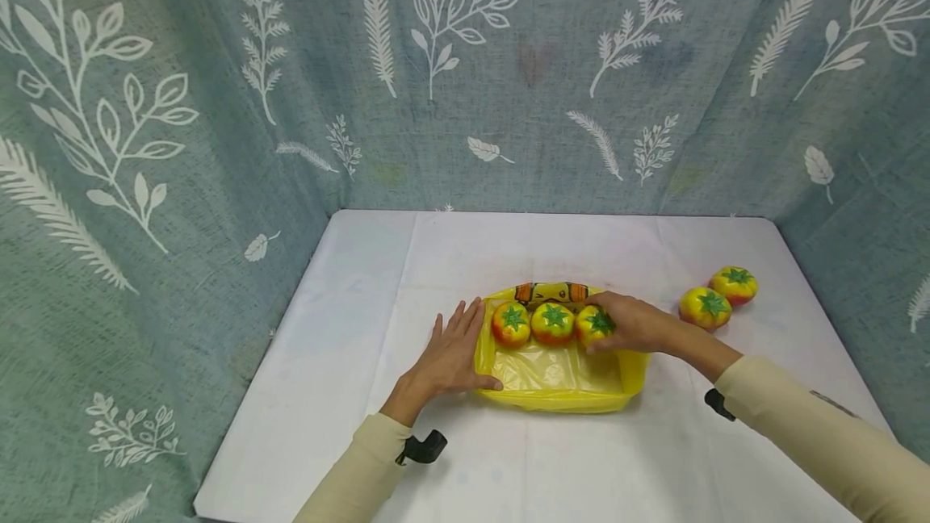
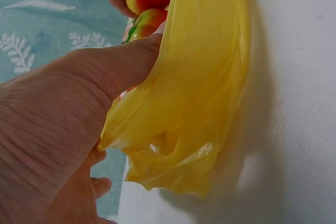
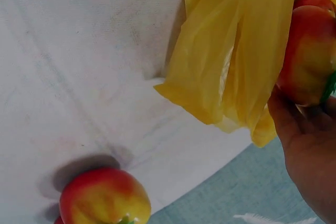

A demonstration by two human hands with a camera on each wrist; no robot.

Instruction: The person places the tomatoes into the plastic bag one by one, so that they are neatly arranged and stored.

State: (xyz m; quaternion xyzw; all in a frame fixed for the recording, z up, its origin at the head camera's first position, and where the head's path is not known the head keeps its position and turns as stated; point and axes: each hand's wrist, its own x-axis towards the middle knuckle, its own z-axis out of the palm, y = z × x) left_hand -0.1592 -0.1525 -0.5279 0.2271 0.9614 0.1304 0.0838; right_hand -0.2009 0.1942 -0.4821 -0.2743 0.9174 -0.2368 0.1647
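Left hand: the left hand (image 1: 452,355) lies against the left side of the yellow bag (image 1: 555,403); its fingers are straight and spread a little, and they touch the bag and do not clasp it. In the left wrist view, the thumb reaches over the rim of the bag.
Right hand: the right hand (image 1: 634,325) grips the right fruit (image 1: 593,323), with the thumb at the near side and the fingers at the far side.
Row inside the bag: the left fruit (image 1: 511,325), the middle fruit (image 1: 552,324) and the right fruit stand side by side along the far wall, each with its green leaf star upward.
Fruit colour: yellow above, turning to red below.
Yellow bag: it is spread wide, with a roughly rectangular inside; I cannot tell if a box supports it. At its far edge is a printed face (image 1: 550,294) in orange and black.
Beyond the right arm: two more fruits (image 1: 705,308) lie on the white table (image 1: 291,426), just beside each other, well apart from the bag.
Sleeves: both sleeves (image 1: 814,426) are beige.
Background: a grey-green curtain (image 1: 407,152) with white leaf patterns surrounds the table.
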